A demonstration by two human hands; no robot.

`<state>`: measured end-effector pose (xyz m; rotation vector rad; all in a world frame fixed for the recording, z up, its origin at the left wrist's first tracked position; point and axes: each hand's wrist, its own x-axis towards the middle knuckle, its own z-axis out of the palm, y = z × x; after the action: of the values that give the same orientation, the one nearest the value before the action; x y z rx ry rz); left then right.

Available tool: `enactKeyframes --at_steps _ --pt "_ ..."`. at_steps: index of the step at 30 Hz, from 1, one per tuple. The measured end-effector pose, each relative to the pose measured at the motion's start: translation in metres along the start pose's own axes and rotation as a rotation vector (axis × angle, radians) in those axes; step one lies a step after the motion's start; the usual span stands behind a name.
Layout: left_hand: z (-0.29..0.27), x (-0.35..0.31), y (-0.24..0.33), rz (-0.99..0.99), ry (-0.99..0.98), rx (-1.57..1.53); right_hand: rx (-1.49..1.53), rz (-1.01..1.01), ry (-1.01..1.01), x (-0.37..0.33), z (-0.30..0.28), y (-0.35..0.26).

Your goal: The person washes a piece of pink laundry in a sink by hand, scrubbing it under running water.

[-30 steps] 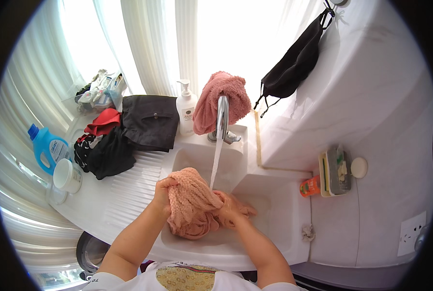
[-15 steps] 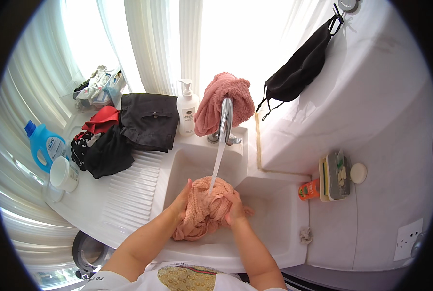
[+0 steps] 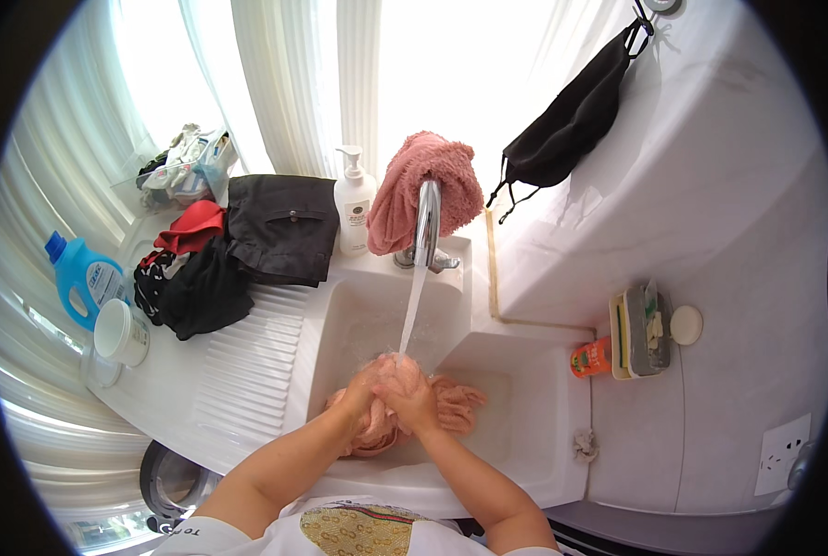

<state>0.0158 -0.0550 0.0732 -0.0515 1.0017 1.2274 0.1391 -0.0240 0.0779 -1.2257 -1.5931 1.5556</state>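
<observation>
A wet, peach-coloured knit cloth [image 3: 457, 404] lies bunched low in the white sink [image 3: 548, 408], part of it spread to the right of my hands. My left hand [image 3: 358, 393] and my right hand [image 3: 410, 400] are close together, closed on a bunched part of it. Water falls from the chrome faucet [image 3: 426, 222] onto the cloth and my fingers, splashing a little and blurring the fingertips. Some of the cloth hangs below my wrists. A dusty-pink fluffy towel [image 3: 414, 171] is draped over the faucet's top.
Left of the basin is a ribbed washboard [image 3: 254, 361]. Beyond it lie dark folded trousers [image 3: 284, 227], black clothing [image 3: 212, 295], a red cloth [image 3: 194, 228], a white pump bottle [image 3: 354, 204], a white tub [image 3: 122, 332] and a blue detergent jug [image 3: 89, 278]. An orange bottle [image 3: 591, 358] stands right.
Both hands have come together from the cloth's two sides and now squeeze it under the stream. Part of the cloth has slumped to the right. The water keeps running.
</observation>
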Motion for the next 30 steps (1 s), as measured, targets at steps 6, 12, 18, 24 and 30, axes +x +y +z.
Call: enactKeyframes --at_steps 6,12,18,24,30 --pt "-0.021 0.014 -0.023 0.229 0.116 0.155 -0.039 -0.055 0.214 -0.004 0.007 0.017" --pt "-0.015 0.002 -0.019 0.302 0.188 0.361 -0.151 -0.157 0.281 -0.006 0.009 0.020" --pt "0.002 -0.035 0.020 0.194 -0.057 0.217 0.112 0.088 -0.299 0.019 -0.029 0.021" --pt "-0.013 -0.057 0.065 0.168 -0.343 -0.053 -0.746 -0.059 -0.631 0.026 -0.059 0.003" --pt "-0.056 -0.049 0.055 0.106 -0.456 -0.061 -0.277 0.185 -0.482 0.033 -0.006 0.057"
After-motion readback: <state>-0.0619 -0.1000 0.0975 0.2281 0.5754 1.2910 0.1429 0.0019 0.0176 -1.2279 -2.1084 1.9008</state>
